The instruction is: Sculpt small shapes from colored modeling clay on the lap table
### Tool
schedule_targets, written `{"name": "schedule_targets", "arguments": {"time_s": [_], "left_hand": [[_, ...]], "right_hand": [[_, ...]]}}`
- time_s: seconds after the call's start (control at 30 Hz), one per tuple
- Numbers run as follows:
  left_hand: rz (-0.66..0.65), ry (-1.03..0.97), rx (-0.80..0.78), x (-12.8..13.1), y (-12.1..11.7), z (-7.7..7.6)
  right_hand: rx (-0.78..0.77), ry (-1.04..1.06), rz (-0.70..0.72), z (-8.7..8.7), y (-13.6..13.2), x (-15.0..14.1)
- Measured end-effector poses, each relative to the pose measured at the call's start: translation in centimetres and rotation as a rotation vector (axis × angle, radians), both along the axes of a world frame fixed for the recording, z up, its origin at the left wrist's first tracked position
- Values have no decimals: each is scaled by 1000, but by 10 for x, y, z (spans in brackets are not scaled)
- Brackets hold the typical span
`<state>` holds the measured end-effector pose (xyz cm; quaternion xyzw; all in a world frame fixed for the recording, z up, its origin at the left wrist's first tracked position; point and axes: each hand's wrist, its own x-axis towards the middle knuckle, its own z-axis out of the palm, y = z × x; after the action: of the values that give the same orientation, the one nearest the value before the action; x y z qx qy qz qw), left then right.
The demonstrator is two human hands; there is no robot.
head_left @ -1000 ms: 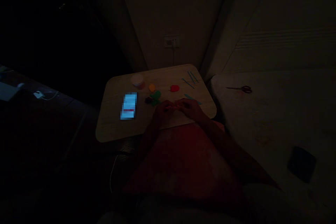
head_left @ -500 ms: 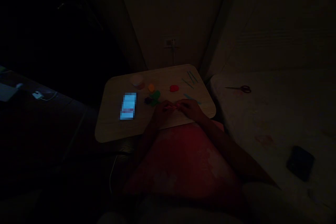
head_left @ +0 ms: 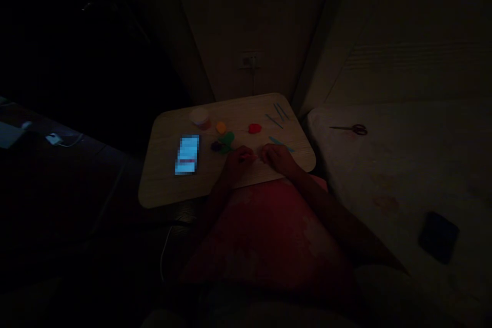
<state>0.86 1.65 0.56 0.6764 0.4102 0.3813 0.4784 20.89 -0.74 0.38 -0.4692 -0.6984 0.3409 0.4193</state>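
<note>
In dim light, my left hand [head_left: 237, 160] is closed around a small pink piece of what looks like modelling clay [head_left: 252, 157], which sticks out toward the right. My right hand [head_left: 277, 157] is just beside it, fingers curled in; whether anything is inside them is too dark to see. Left of my hands are a green leaf-like shape [head_left: 226, 140] and a dark purple lump [head_left: 216, 146]. Farther back sit a red lump [head_left: 254, 128] and an orange lump [head_left: 221, 127]. One blue flat stick [head_left: 281, 144] lies just beyond my right hand.
On the wooden table [head_left: 161, 189] are a lit phone [head_left: 187, 155], a pale tub [head_left: 200, 117] and several thin blue sticks [head_left: 274, 121]. Scissors [head_left: 349, 129] and a dark object [head_left: 438, 237] rest on the pale surface at right. A wall socket [head_left: 249, 60] is behind.
My right hand has come slightly away from the pink piece, leaving a small gap between the hands. The pink piece stays in my left hand.
</note>
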Motion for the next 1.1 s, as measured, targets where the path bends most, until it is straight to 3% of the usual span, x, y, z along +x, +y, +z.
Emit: {"name": "schedule_targets", "arguments": {"time_s": [0.37, 0.6, 0.87, 1.1], "left_hand": [[-8, 4, 26, 0, 1, 0], [-6, 13, 35, 0, 0, 3], [-20, -14, 40, -1, 2, -4], [-3, 6, 37, -1, 3, -4]], "right_hand": [[-54, 83, -25, -17, 5, 0], [-18, 44, -6, -13, 4, 1], [-96, 96, -8, -13, 2, -1], [-52, 51, -67, -11, 2, 0]]}}
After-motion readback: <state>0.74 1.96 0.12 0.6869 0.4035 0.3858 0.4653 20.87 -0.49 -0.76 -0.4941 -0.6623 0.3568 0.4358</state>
